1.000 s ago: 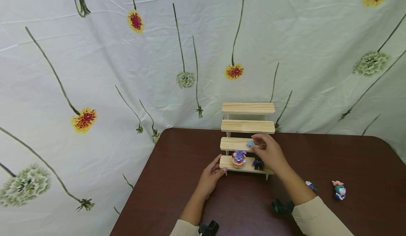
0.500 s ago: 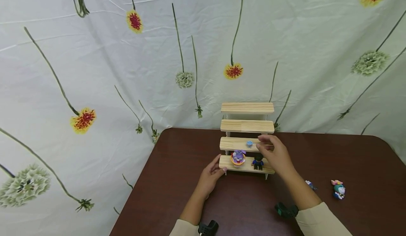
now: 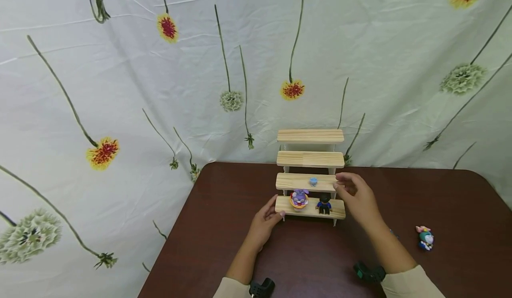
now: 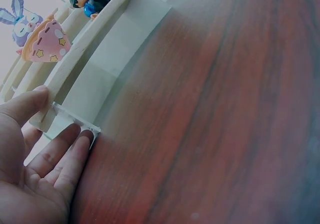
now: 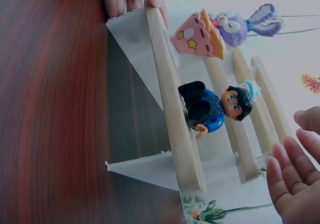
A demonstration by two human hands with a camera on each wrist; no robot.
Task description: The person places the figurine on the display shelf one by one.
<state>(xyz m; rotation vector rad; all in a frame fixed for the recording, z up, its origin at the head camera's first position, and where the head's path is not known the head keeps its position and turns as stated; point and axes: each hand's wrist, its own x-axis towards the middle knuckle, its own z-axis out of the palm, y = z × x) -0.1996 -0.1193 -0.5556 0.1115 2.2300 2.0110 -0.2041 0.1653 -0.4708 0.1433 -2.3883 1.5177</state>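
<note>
A tiered wooden display stand [image 3: 310, 159] rises in steps at the table's back. My left hand [image 3: 262, 227] grips the left end of its lowest step; in the left wrist view, the thumb lies on the wood and the fingers touch the clear support. On that step sit a purple rabbit figure in a pink cup [image 3: 299, 199] and a black-haired toy figure in blue and black [image 3: 324, 204]. A small light-blue toy [image 3: 313, 181] stands one step higher. My right hand [image 3: 360, 200] holds nothing, its slightly bent fingers beside that step's right end.
A teal and pink toy figure [image 3: 426, 238] lies on the dark red-brown table [image 3: 460, 200] at the right. Another small toy there is mostly hidden by my right forearm. A white flower-printed cloth [image 3: 192, 66] hangs behind the table.
My right hand has let go of the small light-blue toy and drawn away to the right, past the step's end. The toy stays on the step. My left hand keeps its grip.
</note>
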